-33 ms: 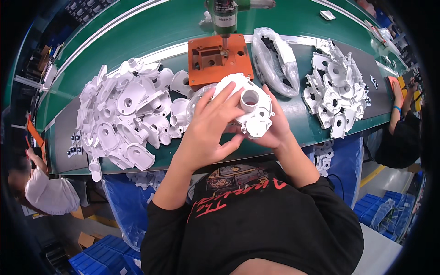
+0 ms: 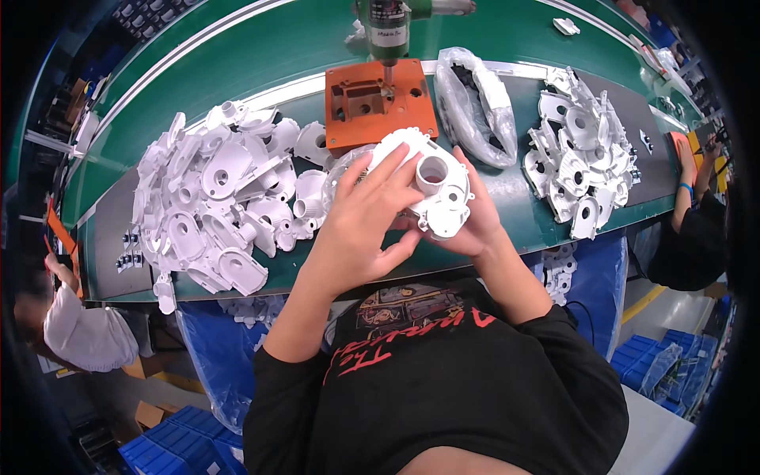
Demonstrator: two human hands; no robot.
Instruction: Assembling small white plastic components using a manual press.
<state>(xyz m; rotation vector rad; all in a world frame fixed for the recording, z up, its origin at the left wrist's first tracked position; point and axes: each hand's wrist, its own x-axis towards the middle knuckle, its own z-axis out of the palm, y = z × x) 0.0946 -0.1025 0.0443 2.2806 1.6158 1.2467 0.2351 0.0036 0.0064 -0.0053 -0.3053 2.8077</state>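
A white plastic housing [image 2: 451,207] with a short round tube and a scalloped rim is held between my hands, over the front part of the bench. My left hand [image 2: 368,207] rests its fingers across the upper left of the housing, thumb at the lower edge. From the right and below, my right hand [image 2: 480,218] supports it; most of those fingers are hidden behind the part. Just beyond the housing is an orange fixture block [image 2: 380,119] with cut-out pockets. A green and silver powered driver [image 2: 388,36] points down at this block.
A large heap of white plastic parts [image 2: 226,170] lies on the left, a smaller pile [image 2: 582,150] on the right. An open clear plastic bag [image 2: 507,119] with dark contents sits right of the fixture. Co-workers stand at both sides. Blue crates [image 2: 182,443] are on the floor.
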